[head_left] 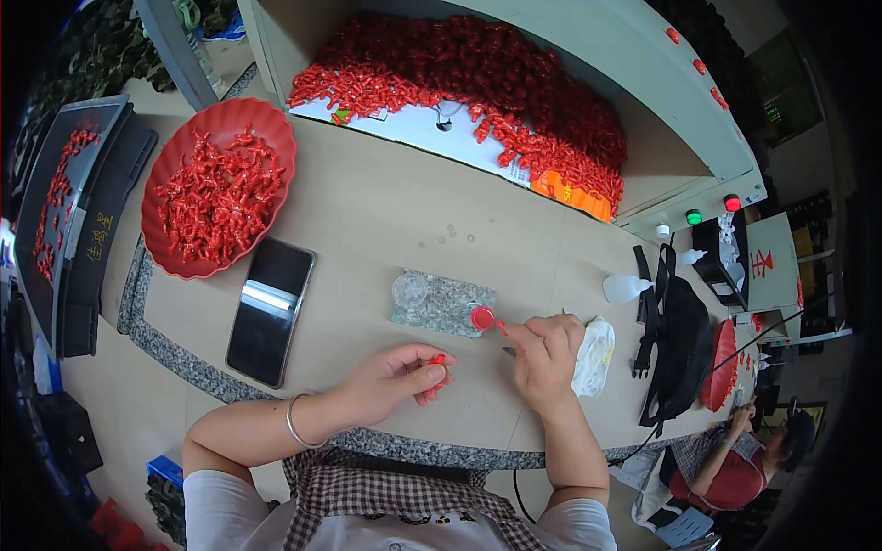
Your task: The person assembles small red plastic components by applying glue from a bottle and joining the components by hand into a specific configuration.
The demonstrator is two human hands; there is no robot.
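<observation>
My left hand [402,375] pinches a small red plastic figure piece [438,361] between thumb and fingers, above the table's near side. To its right, my right hand [544,363] is closed, with a tiny red piece [502,328] at its fingertips. That piece is close beside a small red cap [482,318], perhaps holding red liquid. The cap stands on a speckled grey stone slab [441,306], which also bears a round clear dish [410,290]. Slim dark tips show on either side of my right hand; the rest is hidden, so I cannot tell what they belong to.
A scalloped red bowl [287,174] full of red figure pieces stands left, near a black phone [269,312]. More pieces heap in the open cabinet [657,197]. Right are a white cloth [595,356], white bottle [625,288] and black bag [682,344]. A co-worker [726,468] sits far right.
</observation>
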